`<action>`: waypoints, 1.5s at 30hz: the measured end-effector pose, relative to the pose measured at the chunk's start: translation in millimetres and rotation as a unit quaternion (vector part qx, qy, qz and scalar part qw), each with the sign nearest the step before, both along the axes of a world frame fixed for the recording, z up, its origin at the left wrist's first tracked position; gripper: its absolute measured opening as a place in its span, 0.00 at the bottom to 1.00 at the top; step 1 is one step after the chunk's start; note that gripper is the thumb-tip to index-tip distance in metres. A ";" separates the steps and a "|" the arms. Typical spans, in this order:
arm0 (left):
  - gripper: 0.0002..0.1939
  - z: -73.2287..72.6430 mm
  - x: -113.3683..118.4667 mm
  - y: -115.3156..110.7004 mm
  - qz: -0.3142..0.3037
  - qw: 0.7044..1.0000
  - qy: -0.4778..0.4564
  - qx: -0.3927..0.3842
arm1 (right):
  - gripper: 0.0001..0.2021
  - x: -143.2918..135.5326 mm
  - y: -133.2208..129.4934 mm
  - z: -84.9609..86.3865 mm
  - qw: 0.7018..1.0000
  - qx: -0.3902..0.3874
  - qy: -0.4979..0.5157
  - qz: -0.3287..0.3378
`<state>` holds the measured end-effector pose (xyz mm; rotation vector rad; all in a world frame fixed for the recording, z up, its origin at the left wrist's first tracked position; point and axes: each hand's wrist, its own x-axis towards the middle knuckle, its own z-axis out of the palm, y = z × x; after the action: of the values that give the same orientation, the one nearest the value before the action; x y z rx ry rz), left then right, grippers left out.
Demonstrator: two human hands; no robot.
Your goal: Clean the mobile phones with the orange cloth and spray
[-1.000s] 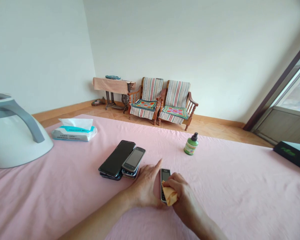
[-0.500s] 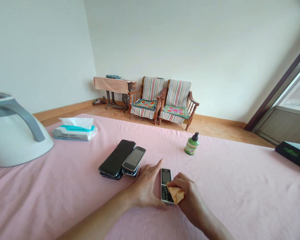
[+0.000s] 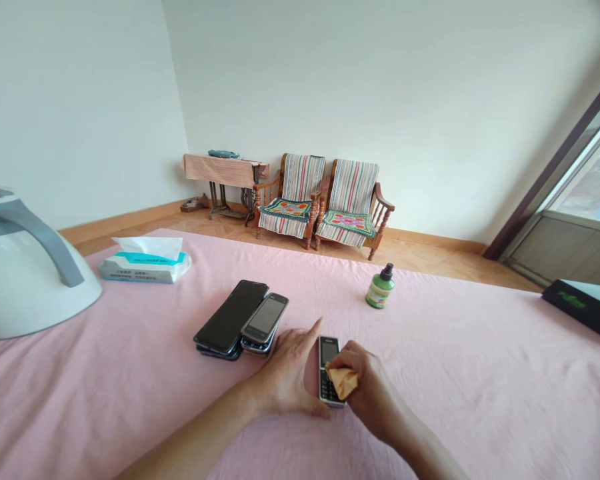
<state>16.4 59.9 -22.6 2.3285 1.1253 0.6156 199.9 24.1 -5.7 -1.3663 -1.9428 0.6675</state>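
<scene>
A keypad phone (image 3: 330, 353) lies face up on the pink cloth (image 3: 460, 373). My left hand (image 3: 290, 373) rests at its left side, thumb by the bottom end and index finger stretched forward, with nothing in the grasp. In my right hand (image 3: 363, 380) is a folded orange cloth (image 3: 343, 382), pressed on the phone's keys and partly covering them. Left of my left hand are two stacks of phones, one topped by a large black phone (image 3: 233, 317), the other by a smaller grey phone (image 3: 266, 317).
Beyond the phones stands a green spray bottle (image 3: 379, 288). A tissue pack (image 3: 145, 260) and a white kettle (image 3: 30, 273) are at the left. A black box (image 3: 583, 310) sits at the right edge. Two wooden chairs (image 3: 350, 207) stand behind.
My right hand has moved the orange cloth slightly up over the phone's keypad. The whole view has shifted a little. My left hand keeps its place beside the phone.
</scene>
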 end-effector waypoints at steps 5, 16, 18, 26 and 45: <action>0.67 0.9 -0.2 1.0 0.001 1.000 0.003 -0.007 | 0.13 1.7 0.7 0.4 1.000 -0.012 0.002 -0.010; 0.66 -1.2 0.4 0.6 0.003 1.000 0.002 0.001 | 0.13 3.1 1.1 0.3 1.000 -0.002 0.002 -0.013; 0.67 -1.2 0.7 0.6 0.002 1.000 -0.002 0.006 | 0.13 0.1 0.5 0.8 1.000 0.008 0.004 -0.012; 0.68 -3.6 0.3 1.5 0.006 1.000 -0.002 0.013 | 0.14 -1.8 3.0 -6.8 1.000 0.013 0.008 -0.021; 0.67 -1.5 0.8 0.8 0.004 1.000 0.002 0.009 | 0.14 1.5 1.4 -2.7 1.000 0.014 -0.002 -0.015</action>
<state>17.2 60.7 -24.0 2.3415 1.1358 0.6265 201.4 25.5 -8.3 -1.3778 -1.9240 0.6206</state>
